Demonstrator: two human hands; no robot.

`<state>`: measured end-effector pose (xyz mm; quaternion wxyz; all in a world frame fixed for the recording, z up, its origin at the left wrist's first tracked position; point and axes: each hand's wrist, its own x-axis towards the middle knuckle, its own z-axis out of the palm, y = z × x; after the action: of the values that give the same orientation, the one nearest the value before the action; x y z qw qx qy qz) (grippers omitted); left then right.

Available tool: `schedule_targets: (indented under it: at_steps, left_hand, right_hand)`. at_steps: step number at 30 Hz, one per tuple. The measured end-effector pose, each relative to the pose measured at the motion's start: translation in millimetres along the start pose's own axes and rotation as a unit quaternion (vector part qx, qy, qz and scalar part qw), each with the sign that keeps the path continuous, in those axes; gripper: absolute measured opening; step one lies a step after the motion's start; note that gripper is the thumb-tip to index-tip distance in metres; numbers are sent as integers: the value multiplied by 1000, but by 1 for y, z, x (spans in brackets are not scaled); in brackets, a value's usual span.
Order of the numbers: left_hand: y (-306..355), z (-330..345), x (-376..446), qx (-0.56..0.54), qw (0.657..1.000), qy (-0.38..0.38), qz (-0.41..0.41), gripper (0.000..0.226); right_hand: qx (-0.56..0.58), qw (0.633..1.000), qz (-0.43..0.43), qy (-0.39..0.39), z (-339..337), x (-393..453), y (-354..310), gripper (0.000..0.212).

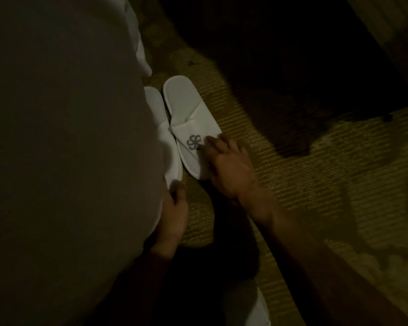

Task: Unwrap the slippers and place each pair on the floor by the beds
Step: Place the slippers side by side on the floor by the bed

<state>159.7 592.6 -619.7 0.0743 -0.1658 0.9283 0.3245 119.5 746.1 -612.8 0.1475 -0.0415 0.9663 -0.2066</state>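
Two white slippers lie side by side on the carpet beside the bed. The right slipper (189,123) shows a grey logo on its strap. My right hand (229,165) rests flat on its toe end, fingers spread over the strap. The left slipper (165,140) is partly hidden under the hanging bed cover. My left hand (174,212) pinches the toe end of that slipper between thumb and fingers.
The bed's pale cover (64,137) fills the left half of the view and overhangs the floor. Patterned olive carpet (292,184) spreads to the right, dark shadow beyond. Another white object (252,309) shows at the bottom edge.
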Motion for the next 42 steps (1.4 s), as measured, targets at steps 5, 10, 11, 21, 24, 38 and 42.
schedule_targets:
  at_steps: [5, 10, 11, 21, 24, 38, 42]
  left_hand:
    - [12, 3, -39, -53, 993, -103, -13, 66]
    - [35, -26, -69, -128, 979, -150, -57, 58]
    - [45, -36, -77, -137, 976, -153, -67, 59]
    - [164, -135, -112, -283, 932, -151, -172, 44]
    - [188, -172, -108, -307, 918, -148, -204, 40]
    - [276, -402, -110, -406, 895, -68, -173, 25]
    - [274, -478, -92, -431, 890, -9, -145, 23]
  right_hand:
    - [35, 999, 39, -9, -20, -20, -14, 61]
    - [131, 987, 90, -36, -60, -42, -35, 42]
    - [162, 980, 105, -43, -68, -47, -38, 39]
    - [427, 844, 323, -22, -180, -89, -82, 26]
    - [451, 828, 334, -18, -217, -97, -105, 24]
    - [433, 864, 255, 7, -380, -125, -272, 22]
    - [482, 844, 230, 39, -404, -121, -340, 18]
